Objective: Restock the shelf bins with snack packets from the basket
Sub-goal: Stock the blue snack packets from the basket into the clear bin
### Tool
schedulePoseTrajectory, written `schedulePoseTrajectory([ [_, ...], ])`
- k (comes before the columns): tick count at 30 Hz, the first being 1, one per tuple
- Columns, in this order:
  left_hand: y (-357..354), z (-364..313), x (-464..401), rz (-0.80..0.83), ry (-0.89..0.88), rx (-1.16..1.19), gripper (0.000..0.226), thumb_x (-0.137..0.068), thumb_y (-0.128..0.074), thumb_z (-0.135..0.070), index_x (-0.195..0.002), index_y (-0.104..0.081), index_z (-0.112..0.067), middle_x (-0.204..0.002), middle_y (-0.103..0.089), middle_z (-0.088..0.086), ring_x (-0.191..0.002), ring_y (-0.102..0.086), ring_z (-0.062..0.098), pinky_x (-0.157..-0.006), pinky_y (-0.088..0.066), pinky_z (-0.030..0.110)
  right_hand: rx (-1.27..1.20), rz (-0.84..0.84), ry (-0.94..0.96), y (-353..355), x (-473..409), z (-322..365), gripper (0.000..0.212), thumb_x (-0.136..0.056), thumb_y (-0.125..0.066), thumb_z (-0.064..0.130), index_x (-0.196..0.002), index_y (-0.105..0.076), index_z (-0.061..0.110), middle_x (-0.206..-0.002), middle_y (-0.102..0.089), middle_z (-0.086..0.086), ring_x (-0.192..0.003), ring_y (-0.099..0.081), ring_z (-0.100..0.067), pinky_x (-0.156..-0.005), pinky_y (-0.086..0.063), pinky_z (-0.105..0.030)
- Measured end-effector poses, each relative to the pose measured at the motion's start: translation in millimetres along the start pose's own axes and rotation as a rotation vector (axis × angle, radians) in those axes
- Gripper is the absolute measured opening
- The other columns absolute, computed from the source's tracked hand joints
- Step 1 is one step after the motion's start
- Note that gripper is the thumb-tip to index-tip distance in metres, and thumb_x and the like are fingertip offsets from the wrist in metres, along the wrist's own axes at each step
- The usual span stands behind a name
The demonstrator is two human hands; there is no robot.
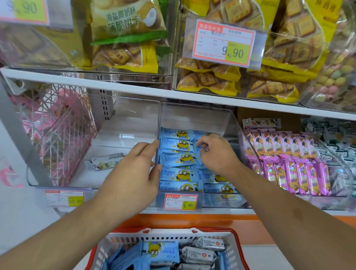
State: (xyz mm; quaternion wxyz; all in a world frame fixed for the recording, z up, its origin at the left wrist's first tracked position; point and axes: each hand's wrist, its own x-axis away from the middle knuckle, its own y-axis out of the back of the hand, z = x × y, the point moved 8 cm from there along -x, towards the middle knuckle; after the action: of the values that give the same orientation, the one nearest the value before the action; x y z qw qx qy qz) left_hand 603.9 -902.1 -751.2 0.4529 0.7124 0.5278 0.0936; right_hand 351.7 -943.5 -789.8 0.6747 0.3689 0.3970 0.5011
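On the lower shelf [190, 211], straight ahead of me, sits the clear middle bin [195, 119], and both of my hands are at it. My left hand [137, 169] lies against the bin's left wall, its fingers long and nearly straight, the fingertips touching the clear divider beside the blue packets [177, 160]; that grip is spread and holds nothing that I can see. My right hand [214, 154] is inside the bin with its fingers curled down, the grip pinching the edge of 1 blue packet near the back of the right-hand stack. The blue packets, printed with a yellow goggled cartoon figure, lie flat in overlapping rows and reach the bin's front, just above a red-framed price tag [180, 202] reading 9.90.

Below my forearms I see the basket [237, 256], white mesh with an orange rim, holding more blue packets [159, 253] of the same print on the left and grey-silver packets [199, 255] on the right.

Left of the middle bin is another clear bin [74, 181] with 1 pale packet [105, 161] lying on its floor, and a pink wire basket [58, 130] stands just beside it. To the right, a curved clear bin holds pink packets [289, 169] standing in tight rows, with black-and-white packets [338, 136] beyond them. The upper shelf carries yellow cracker bags [213, 77] in clear bins and a larger 9.90 tag [223, 43]
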Motion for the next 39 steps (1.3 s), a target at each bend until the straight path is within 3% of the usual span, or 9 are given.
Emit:
schedulePoseTrajectory([
  [3,-0.4,-1.7,0.5,-0.004,-0.014,0.000,0.059,-0.100,-0.056,-0.023,-0.155,-0.036,-0.033,-0.125,-0.048,-0.016,-0.099,-0.060,0.003,-0.086,-0.055,0.030,0.127,0.067,0.039,0.0,-9.8,0.9,0.067,-0.089,-0.053,0.000,-0.151,-0.051,0.026,-0.155,-0.040,-0.001,-0.143,-0.033,-0.024,-0.119,-0.035,-0.038],
  [5,-0.3,-2.5,0.2,-0.006,-0.019,-0.002,0.059,-0.100,-0.055,-0.022,-0.154,-0.036,-0.033,-0.125,-0.048,-0.017,-0.099,-0.060,0.002,-0.085,-0.054,0.028,0.233,0.183,0.100,-6.3,-15.4,7.8,0.082,-0.086,-0.050,-0.001,-0.160,-0.036,0.032,-0.169,-0.022,0.003,-0.153,-0.016,-0.024,-0.125,-0.026,-0.042],
  [7,-0.7,-2.1,0.0,-0.009,-0.016,-0.007,0.059,-0.100,-0.055,-0.023,-0.155,-0.036,-0.032,-0.126,-0.047,-0.017,-0.099,-0.060,0.002,-0.085,-0.054,0.028,0.326,0.257,0.142,-12.5,-20.4,10.4,0.084,-0.087,-0.049,0.001,-0.163,-0.029,0.032,-0.173,-0.014,0.004,-0.156,-0.013,-0.023,-0.126,-0.024,-0.045],
  [14,-2.6,-0.7,0.8,-0.001,-0.013,-0.015,0.060,-0.099,-0.052,-0.027,-0.156,-0.034,-0.030,-0.131,-0.045,-0.016,-0.101,-0.059,0.003,-0.087,-0.056,0.032,0.590,0.233,0.152,-14.3,-15.5,8.1,0.062,-0.092,-0.052,0.021,-0.152,-0.041,0.023,-0.159,-0.034,0.001,-0.137,-0.041,-0.028,-0.113,-0.040,-0.045],
  [20,-1.4,-1.6,1.0,-0.014,-0.005,-0.019,0.058,-0.100,-0.053,-0.026,-0.156,-0.036,-0.026,-0.131,-0.046,-0.014,-0.101,-0.058,0.003,-0.090,-0.053,0.029,0.689,0.211,0.068,-15.2,-20.7,6.6,0.058,-0.090,-0.053,0.031,-0.146,-0.045,0.017,-0.146,-0.043,-0.007,-0.127,-0.045,-0.033,-0.104,-0.044,-0.045],
  [26,-1.8,-4.2,1.7,-0.012,-0.017,-0.019,0.057,-0.100,-0.054,-0.024,-0.155,-0.037,-0.028,-0.126,-0.045,-0.017,-0.097,-0.053,-0.013,-0.083,-0.048,0.020,0.518,0.312,-0.017,-24.2,-29.1,-3.3,0.063,-0.089,-0.051,0.027,-0.151,-0.042,0.017,-0.151,-0.037,-0.012,-0.135,-0.035,-0.042,-0.115,-0.035,-0.052],
  [33,-2.8,-3.7,1.5,-0.011,0.004,-0.029,0.058,-0.100,-0.054,-0.024,-0.156,-0.037,-0.024,-0.131,-0.047,-0.014,-0.096,-0.058,0.000,-0.084,-0.047,0.020,0.159,0.244,-0.066,-11.2,-17.7,-9.9,0.072,-0.092,-0.049,0.012,-0.162,-0.032,0.016,-0.166,-0.032,-0.005,-0.151,-0.026,-0.030,-0.126,-0.024,-0.041],
  [36,-2.4,-3.5,2.2,-0.008,0.010,-0.027,0.059,-0.100,-0.054,-0.024,-0.157,-0.036,-0.024,-0.133,-0.047,-0.013,-0.097,-0.058,0.002,-0.086,-0.049,0.023,0.127,0.156,-0.025,-0.3,-8.1,-1.4,0.053,-0.095,-0.055,0.011,-0.148,-0.053,0.012,-0.149,-0.048,-0.009,-0.139,-0.042,-0.026,-0.117,-0.035,-0.032],
  [39,-1.9,-2.9,2.6,-0.003,0.016,-0.029,0.059,-0.101,-0.052,-0.026,-0.158,-0.034,-0.025,-0.134,-0.046,-0.013,-0.101,-0.058,0.005,-0.089,-0.054,0.032,0.096,0.197,-0.042,-4.9,0.1,7.4,0.028,-0.092,-0.057,0.003,-0.110,-0.078,0.006,-0.117,-0.073,-0.009,-0.108,-0.068,-0.024,-0.098,-0.057,-0.034],
])
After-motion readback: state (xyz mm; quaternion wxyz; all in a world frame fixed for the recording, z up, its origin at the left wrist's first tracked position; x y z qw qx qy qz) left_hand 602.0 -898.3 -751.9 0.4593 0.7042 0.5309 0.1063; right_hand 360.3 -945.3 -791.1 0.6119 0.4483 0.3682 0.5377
